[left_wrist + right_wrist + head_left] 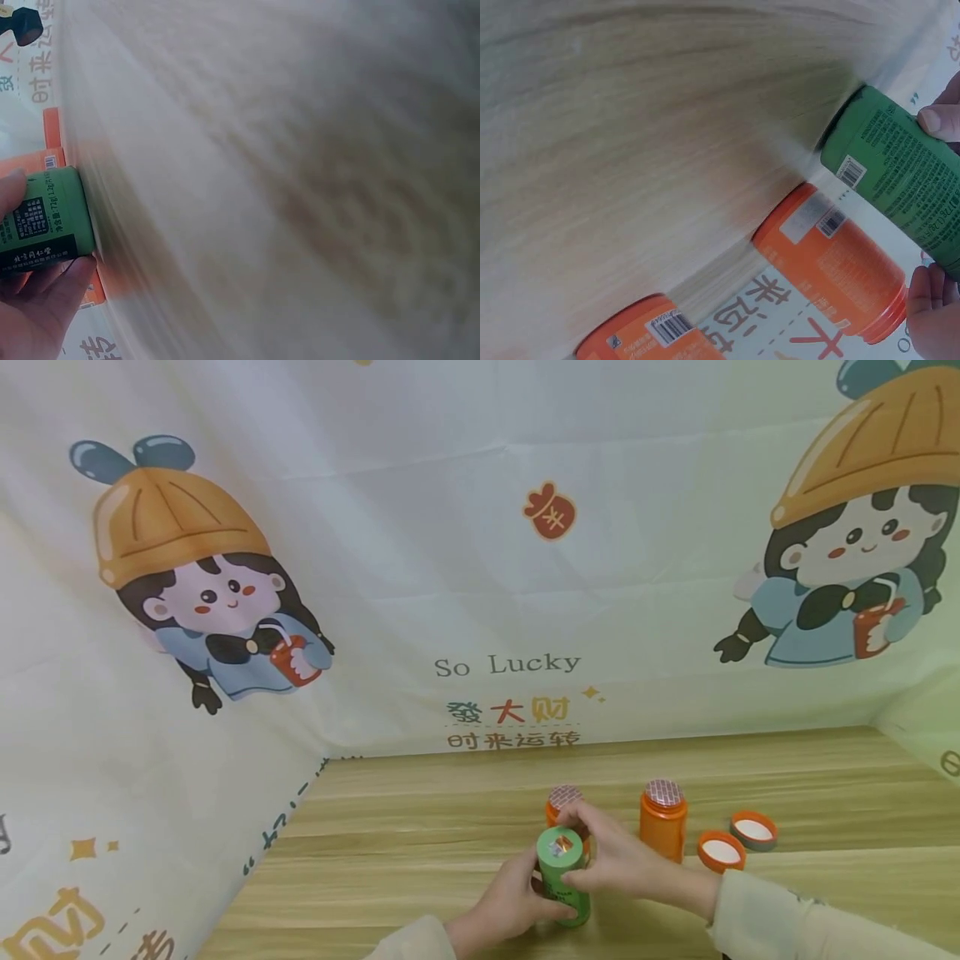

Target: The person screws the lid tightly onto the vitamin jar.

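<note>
A green bottle (555,883) with dark printing stands upright on the wooden tabletop, a shiny patch at the centre of its round top. My left hand (508,897) grips its lower body, thumb across the front. Around its upper end curls my right hand (618,860), thumb on the near side and fingers behind. The left wrist view shows the green bottle (52,214) with a black label band. Right behind it, partly hidden by the right hand, is an orange bottle (829,262) topped by a patterned seal.
Another orange bottle (663,833) with a patterned seal stands to the right. Beside it two caps lie with white insides up: an orange cap (722,852) and a grey-and-orange cap (754,831). A printed cloth (397,568) hangs behind the tabletop (390,827) and along its sides.
</note>
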Demonstrator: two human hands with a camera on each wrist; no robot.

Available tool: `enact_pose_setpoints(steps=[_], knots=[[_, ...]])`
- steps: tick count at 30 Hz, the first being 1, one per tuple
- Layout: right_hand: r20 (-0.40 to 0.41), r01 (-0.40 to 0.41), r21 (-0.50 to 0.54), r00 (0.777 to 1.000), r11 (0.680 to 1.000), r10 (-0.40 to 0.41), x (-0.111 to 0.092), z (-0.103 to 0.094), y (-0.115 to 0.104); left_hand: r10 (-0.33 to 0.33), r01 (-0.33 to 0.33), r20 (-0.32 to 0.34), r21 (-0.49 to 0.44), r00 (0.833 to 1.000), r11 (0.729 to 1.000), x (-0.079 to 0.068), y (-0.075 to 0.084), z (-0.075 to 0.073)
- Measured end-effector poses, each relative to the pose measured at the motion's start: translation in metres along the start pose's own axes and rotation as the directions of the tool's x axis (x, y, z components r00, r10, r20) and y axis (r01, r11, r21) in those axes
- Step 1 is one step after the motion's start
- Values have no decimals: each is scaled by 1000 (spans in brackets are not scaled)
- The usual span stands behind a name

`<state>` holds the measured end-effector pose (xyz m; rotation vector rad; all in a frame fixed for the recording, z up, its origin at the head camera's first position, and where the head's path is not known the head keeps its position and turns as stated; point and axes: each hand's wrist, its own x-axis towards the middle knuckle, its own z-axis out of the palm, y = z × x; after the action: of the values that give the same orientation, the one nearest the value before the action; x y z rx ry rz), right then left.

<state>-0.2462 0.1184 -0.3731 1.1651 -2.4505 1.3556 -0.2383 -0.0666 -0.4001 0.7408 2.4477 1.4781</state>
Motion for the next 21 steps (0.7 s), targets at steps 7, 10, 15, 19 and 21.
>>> enact_pose_setpoints(steps=[7,10,15,19,21], knots=[[-36,-5,-12,999,1000,5,-2,3,0,-7,7,-23,-13,1000,1000,-3,2,2],[-31,-5,-3,1000,1000,5,-2,3,-1,-5,5,-28,-12,1000,1000,-3,2,2],[-13,-31,16,999,999,31,-2,1,0,-22,23,-46,24,999,999,-1,0,1],[14,-55,-4,998,998,56,-3,-3,-2,-38,39,-50,33,998,999,0,-1,-1],[25,-61,-37,998,997,62,-5,-8,-5,-39,41,-49,28,998,999,0,-1,-2]])
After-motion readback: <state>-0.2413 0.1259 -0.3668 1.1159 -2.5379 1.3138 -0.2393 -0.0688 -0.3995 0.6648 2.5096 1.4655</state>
